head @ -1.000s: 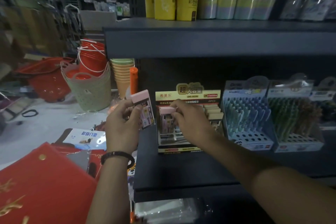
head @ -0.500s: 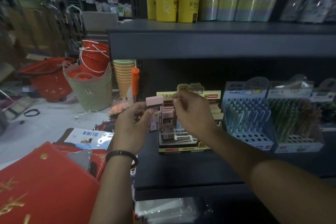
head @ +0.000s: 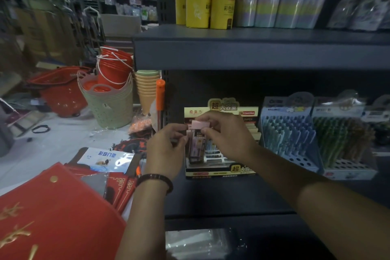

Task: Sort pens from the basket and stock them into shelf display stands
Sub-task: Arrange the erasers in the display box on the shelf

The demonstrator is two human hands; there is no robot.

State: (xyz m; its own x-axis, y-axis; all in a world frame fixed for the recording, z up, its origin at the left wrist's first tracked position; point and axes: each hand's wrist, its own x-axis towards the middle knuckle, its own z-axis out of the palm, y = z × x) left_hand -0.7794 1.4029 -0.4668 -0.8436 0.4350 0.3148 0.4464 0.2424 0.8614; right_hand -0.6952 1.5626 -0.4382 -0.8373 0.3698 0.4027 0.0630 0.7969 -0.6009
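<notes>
A small pink-capped pack (head: 198,131) is held upright between both hands in front of a yellow-and-black display stand (head: 221,169) on the dark shelf. My left hand (head: 166,148) grips the pack's left side. My right hand (head: 228,135) pinches the pink cap from the right. The pack's lower half hangs over the stand's slots; whether it touches them is unclear. Two more stands sit to the right: a blue one (head: 289,133) full of pens and a clear one (head: 346,135) with green and brown pens.
An upper shelf (head: 253,53) overhangs the stands, carrying yellow packs and pastel folders. On the floor at left stand a green basket (head: 109,107) with orange buckets, a red shopping basket (head: 59,91) and stacked cups. Red folders (head: 52,217) lie at lower left.
My left hand brought its pink-capped pack right, up to the stand. My right hand left the stand's slots and met it, so both hands now hold the one pack.
</notes>
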